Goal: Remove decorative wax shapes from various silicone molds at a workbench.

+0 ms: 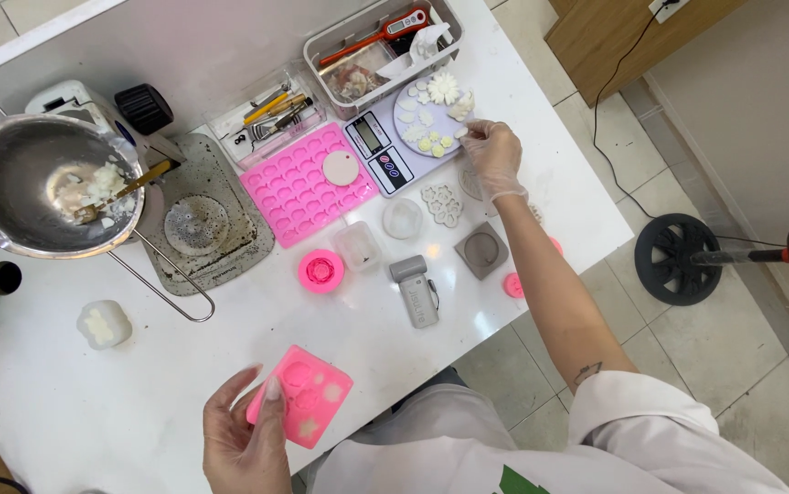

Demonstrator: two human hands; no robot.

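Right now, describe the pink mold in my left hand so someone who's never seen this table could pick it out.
Start at the big steel bowl on the white table, then come down to the near edge. There the left hand holds a small square pink mold with a few flower-shaped cavities, some filled white. The larger pink tray lies flat with many small cavities.

Your right hand (pixel 495 157), toward 1 o'clock, wore 1 thin clear glove. Your left hand (pixel 246 437), at 6 o'clock, was bare, nails long. White clothing with a green mark covered you at 5 o'clock.
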